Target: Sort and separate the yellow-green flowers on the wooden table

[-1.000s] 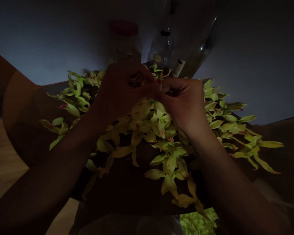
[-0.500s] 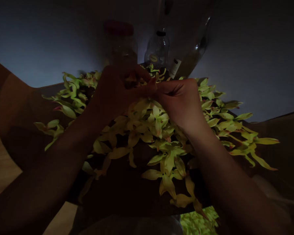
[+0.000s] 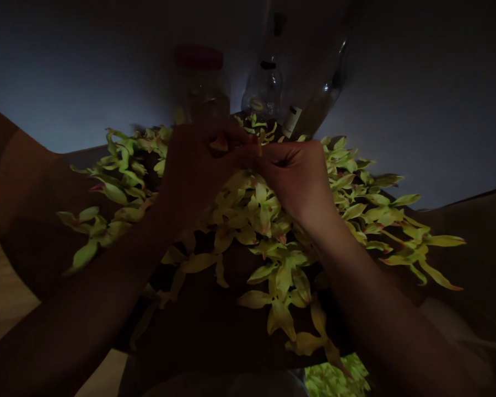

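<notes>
My left hand (image 3: 200, 168) and my right hand (image 3: 295, 173) meet fingertip to fingertip above a heap of yellow-green flowers (image 3: 267, 207). Both are closed in a pinch. Whatever lies between the fingertips is too small and dark to make out. Many of the blooms have long pointed petals, some tipped pinkish. They spread over a dark round tabletop (image 3: 215, 325), and my forearms hide part of them.
At the back, by the wall, stand a jar with a red lid (image 3: 200, 82), a clear bottle with a black cap (image 3: 262, 91) and a tall labelled bottle (image 3: 318, 105). Below the table's front edge is a pile of shredded-looking yellow-green pieces (image 3: 334, 377).
The view has tilted slightly, so the bottles and flowers sit a little lower in it. My hands stay pinched together, with the left wrist turned slightly.
</notes>
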`<state>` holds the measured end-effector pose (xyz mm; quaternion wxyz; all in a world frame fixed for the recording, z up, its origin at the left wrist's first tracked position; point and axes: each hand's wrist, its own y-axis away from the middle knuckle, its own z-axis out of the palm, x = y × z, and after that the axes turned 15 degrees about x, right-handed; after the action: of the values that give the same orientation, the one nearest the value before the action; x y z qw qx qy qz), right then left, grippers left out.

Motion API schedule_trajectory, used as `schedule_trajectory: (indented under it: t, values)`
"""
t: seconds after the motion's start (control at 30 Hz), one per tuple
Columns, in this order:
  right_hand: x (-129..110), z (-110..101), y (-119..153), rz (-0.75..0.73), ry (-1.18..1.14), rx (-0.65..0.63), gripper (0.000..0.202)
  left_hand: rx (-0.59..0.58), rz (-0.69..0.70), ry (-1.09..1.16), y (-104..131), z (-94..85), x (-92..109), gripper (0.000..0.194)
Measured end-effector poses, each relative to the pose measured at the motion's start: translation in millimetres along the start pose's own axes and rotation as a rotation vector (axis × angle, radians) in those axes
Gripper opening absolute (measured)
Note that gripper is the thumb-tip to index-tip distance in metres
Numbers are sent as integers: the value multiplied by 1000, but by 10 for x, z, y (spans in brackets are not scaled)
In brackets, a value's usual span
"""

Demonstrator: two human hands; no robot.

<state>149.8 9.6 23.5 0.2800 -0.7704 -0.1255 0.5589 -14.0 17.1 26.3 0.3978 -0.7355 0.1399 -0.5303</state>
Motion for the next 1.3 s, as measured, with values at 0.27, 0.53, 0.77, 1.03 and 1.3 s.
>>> schedule_trajectory:
  t: [0.27, 0.53, 0.77, 1.03, 1.3]
  values:
    - [-74, 19, -1, 31, -88, -171, 26, 75, 70, -55, 26, -21, -67, 7]
    - [-116, 13, 44, 184, -215, -193, 34, 107, 57, -58, -49, -80, -98, 9]
    - [-91, 38, 49, 229, -256, -180, 31, 105, -62, 11, -80, -97, -108, 6]
    - [-133, 56, 68, 183, -198, -125, 31, 128, -150, 82, -88, -78, -90, 7]
    - [-126, 48, 43, 164, -188, -126, 29, 106, -175, 48, -97, -76, -133, 6]
